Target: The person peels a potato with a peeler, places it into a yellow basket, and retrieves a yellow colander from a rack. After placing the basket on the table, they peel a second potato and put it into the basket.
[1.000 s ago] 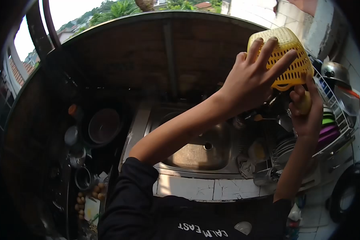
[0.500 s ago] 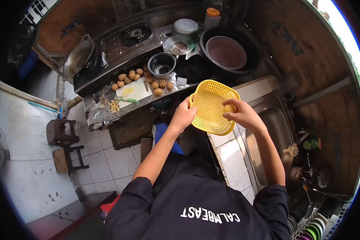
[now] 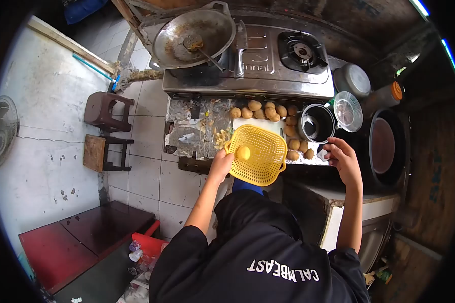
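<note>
My left hand grips the left edge of a yellow perforated plastic basket, tilted over the counter's front edge. One peeled potato lies inside it, on the left. My right hand is off the basket, fingers bent and apart with nothing in them. Its fingertips overlap the lower right rim of a dark-bottomed metal pot and a small white square in this view. Brown unpeeled potatoes sit behind the basket, and several more potatoes lie between basket and pot. The basket partly hides a white cutting board.
Potato peelings lie left of the basket. Behind are a gas stove and a large wok with a ladle. A clear bowl and a large black basin stand right. Stools are on the tiled floor at left.
The view has turned left toward the stove. The basket has moved from beside the sink to the counter's front edge. My right hand has let go of the potato, which now lies in the basket.
</note>
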Demonstrator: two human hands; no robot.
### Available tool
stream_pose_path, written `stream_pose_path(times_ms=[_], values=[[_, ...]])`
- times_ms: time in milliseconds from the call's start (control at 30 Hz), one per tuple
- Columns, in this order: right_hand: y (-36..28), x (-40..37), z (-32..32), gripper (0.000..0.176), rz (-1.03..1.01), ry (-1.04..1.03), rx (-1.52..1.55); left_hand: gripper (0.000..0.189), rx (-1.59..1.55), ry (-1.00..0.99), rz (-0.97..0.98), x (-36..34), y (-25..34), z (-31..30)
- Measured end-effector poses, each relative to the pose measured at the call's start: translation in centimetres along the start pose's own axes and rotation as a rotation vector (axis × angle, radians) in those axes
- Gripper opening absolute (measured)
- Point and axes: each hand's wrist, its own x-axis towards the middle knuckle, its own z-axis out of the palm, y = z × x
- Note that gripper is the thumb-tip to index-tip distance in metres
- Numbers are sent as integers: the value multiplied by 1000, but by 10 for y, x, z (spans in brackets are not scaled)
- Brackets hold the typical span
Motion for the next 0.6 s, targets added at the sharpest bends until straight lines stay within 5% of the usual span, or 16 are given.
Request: stream_pose_path(times_ms=[300, 600], values=[[55, 71, 44, 36, 233, -59, -327, 40, -278, 562, -58, 71, -17, -188], [119, 114, 53, 34, 203, -139, -323, 33, -159, 376, -50, 115, -51, -223]])
